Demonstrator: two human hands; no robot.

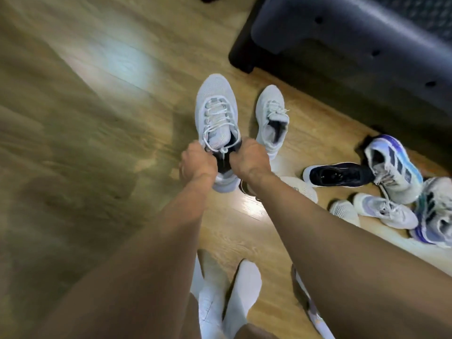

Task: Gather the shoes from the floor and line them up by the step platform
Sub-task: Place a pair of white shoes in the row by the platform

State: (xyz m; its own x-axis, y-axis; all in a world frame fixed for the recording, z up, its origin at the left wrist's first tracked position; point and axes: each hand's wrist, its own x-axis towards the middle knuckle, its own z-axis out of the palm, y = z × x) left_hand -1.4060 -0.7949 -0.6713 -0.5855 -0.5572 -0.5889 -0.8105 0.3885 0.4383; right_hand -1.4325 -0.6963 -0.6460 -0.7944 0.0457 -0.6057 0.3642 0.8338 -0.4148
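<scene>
Now: left hand (pixel 199 165) and right hand (pixel 249 162) both curled round collar of white mesh sneaker (pixel 216 111), one on each side, toe pointing away. Sole on floor (pixel 97 118) or just above; blur makes it hard to tell. Matching sneaker (pixel 271 118) just beside, near step platform (pixel 354 45). Heap of shoes (pixel 393 167) at right, unsorted. Risk: dangling lace (pixel 223 150) caught under sole, or crooked set-down nudging mate out of line.
</scene>
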